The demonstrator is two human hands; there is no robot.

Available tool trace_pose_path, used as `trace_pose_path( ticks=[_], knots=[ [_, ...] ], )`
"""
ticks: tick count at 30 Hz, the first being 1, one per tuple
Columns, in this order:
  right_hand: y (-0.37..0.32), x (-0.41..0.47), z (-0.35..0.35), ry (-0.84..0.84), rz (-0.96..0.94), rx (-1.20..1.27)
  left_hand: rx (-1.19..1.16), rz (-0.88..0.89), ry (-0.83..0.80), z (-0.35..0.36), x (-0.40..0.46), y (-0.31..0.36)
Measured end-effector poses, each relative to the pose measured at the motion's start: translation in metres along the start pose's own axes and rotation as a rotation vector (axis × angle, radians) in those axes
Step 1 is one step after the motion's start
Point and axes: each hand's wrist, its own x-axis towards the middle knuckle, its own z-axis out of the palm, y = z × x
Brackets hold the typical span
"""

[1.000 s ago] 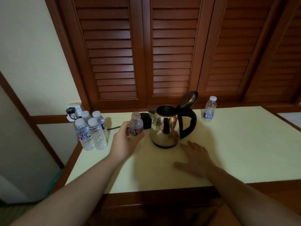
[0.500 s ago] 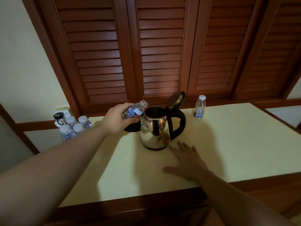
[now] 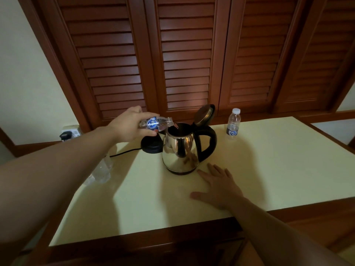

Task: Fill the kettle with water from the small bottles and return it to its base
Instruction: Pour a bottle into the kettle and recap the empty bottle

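One bottle [image 3: 156, 123] lies tipped in the left hand [image 3: 130, 124], fingers curled round it, mouth at the rim of the open kettle [image 3: 179, 150]. Kettle stands on the table [image 3: 269, 160], off its base [image 3: 151, 144]. Right hand [image 3: 221, 186] rests flat, fingers spread.

tipped bottle [image 3: 156, 124] over open steel kettle [image 3: 180, 153]
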Motion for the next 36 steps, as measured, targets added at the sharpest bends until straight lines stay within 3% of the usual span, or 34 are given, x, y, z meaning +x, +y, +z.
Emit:
trace_pose_path(
  ticks=[36],
  knots=[
    [-0.001, -0.002, 0.001, 0.03, 0.0, 0.011, 0.362, 0.118, -0.169, -0.059, 0.021, 0.028]
  ],
)
